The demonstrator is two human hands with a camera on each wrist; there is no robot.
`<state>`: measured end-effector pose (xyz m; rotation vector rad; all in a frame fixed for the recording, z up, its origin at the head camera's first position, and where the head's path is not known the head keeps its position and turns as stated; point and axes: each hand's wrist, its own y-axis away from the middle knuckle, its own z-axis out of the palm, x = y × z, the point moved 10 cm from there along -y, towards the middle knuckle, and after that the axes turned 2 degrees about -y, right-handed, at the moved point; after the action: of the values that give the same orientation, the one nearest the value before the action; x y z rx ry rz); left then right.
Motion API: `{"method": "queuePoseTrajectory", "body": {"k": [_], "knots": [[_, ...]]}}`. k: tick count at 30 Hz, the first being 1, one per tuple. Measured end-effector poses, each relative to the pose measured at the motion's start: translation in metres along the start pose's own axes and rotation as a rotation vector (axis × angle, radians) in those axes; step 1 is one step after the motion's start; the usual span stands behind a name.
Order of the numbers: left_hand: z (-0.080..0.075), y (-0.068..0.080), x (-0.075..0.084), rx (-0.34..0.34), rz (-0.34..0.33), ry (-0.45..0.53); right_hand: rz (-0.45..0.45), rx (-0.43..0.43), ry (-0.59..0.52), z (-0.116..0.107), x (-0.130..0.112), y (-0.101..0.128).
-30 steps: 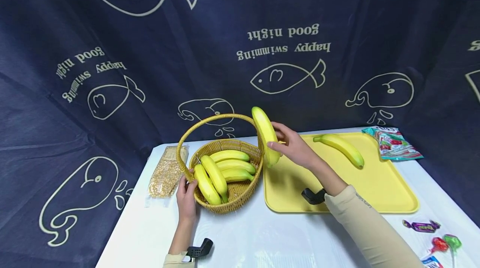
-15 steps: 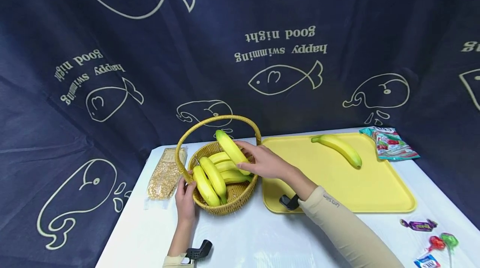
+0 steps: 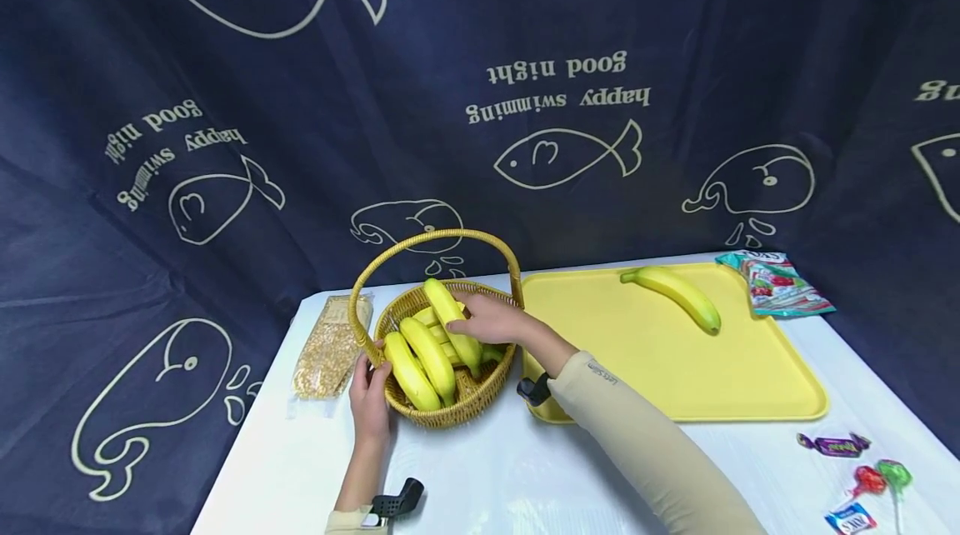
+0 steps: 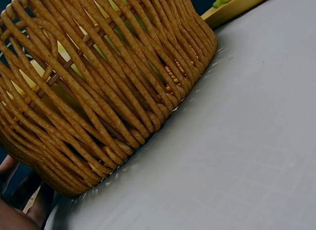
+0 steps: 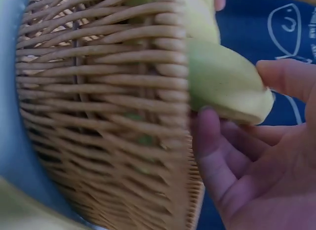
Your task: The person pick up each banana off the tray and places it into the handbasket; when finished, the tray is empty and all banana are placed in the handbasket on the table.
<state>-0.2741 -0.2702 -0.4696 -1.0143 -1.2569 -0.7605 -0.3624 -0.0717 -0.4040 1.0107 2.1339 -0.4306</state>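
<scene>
A wicker basket (image 3: pixel 480 395) with a tall arched handle stands on the white table, several yellow bananas (image 3: pixel 426 343) inside it. My right hand (image 3: pixel 491 322) reaches over the basket's right rim and holds one banana (image 3: pixel 452 322) slantwise on top of the others. In the right wrist view, thumb and fingers (image 5: pixel 284 77) are on either side of that banana (image 5: pixel 229 82), just above the woven rim. At the basket's left side, my left hand (image 3: pixel 370 397) grips the rim by the foot of the handle. The left wrist view shows mostly basket wall (image 4: pixel 103 87), with some fingers at lower left.
A yellow tray (image 3: pixel 600 352) lies to the right, bearing a single banana (image 3: pixel 678 295). A snack bag (image 3: pixel 780 285) overlaps its far right corner. A bag of grains (image 3: pixel 330 347) lies left of the basket. Wrapped candy (image 3: pixel 834 445) and lollipops (image 3: pixel 870 481) are at front right.
My right hand has carried its banana left from beside the basket's handle and lowered it onto the bananas inside. The left hand has stayed at the rim.
</scene>
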Motion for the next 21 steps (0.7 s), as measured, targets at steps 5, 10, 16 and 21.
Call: {"method": "queuePoseTrajectory", "body": {"k": [5,10,16,21], "knots": [[0.000,0.001,0.000,0.000,-0.005,-0.009,0.070,-0.031,0.034,0.014,0.011,-0.014],[0.000,0.001,0.002,-0.006,-0.003,-0.008,0.134,-0.063,0.016,0.021,0.012,-0.019],[-0.002,0.000,0.003,0.005,0.006,-0.010,0.135,-0.074,-0.009,0.026,0.009,-0.027],[-0.001,0.001,0.002,0.000,0.001,-0.019,0.146,-0.053,-0.038,0.026,0.010,-0.031]]}}
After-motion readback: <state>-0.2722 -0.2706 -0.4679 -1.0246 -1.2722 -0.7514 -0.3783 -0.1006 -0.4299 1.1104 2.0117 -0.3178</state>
